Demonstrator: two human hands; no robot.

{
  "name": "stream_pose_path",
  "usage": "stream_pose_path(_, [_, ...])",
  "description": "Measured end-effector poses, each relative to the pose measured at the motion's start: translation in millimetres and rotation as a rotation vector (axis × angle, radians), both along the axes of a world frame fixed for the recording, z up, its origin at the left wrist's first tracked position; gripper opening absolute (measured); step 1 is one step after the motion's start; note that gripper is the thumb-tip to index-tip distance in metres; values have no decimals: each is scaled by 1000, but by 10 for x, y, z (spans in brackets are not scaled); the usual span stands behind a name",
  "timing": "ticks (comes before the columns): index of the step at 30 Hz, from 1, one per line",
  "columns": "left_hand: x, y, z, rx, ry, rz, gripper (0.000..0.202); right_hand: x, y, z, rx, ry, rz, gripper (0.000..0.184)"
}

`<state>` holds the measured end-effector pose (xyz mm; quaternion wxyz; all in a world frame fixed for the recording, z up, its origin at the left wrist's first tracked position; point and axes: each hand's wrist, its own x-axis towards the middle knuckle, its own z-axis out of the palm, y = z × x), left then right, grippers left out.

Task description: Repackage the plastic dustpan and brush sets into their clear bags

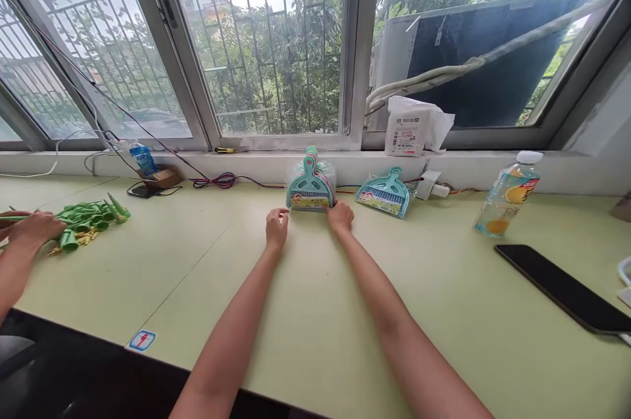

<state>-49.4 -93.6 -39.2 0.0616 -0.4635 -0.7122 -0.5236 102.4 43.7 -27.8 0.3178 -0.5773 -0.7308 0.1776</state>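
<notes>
A stack of small turquoise dustpan-and-brush sets (310, 185) in clear plastic wrap stands against the wall below the window, handles up. My right hand (341, 216) is closed around its lower right corner, with part of the fingers hidden behind it. At the lower left corner, my left hand (277, 228) has its fingers bent together, the tips at the plastic edge. To the right, one more wrapped dustpan-and-brush set (383, 194) leans tilted, apart from my hands.
A drink bottle (507, 195) and a black phone (566, 287) are on the right of the table (315, 314). A white paper package (414, 126) sits on the sill. Cables (217, 180) run along the wall. At left, another person's hand (37, 228) is by green plastic pieces (91, 218).
</notes>
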Motion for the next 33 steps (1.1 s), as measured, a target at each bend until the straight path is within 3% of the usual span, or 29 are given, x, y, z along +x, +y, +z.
stream_pose_path(6, [5, 3, -3, -40, 22, -17, 19, -5, -32, -7, 42, -35, 31, 42])
stream_pose_path(11, [4, 5, -9, -66, 32, -23, 20, 144, 7, 38, 108, 141, -56, 50])
stream_pose_path(15, [17, 2, -11, -98, 57, -32, 21, 584, 285, 19, 267, 259, -406, 40])
stream_pose_path(17, [30, 3, -8, -108, 83, -39, 21, 892, 474, -20, 199, 286, -647, 36])
stream_pose_path(18, [36, 4, -6, -114, 98, -42, 21, 1048, 562, -39, 159, 283, -695, 37])
stream_pose_path(25, [70, -27, 22, -145, 171, -68, 21, 1830, 846, -88, 53, 176, -759, 41])
stream_pose_path(33, [136, -54, 70, -176, 273, -93, 21, 2328, 775, -179, -17, 39, -520, 32])
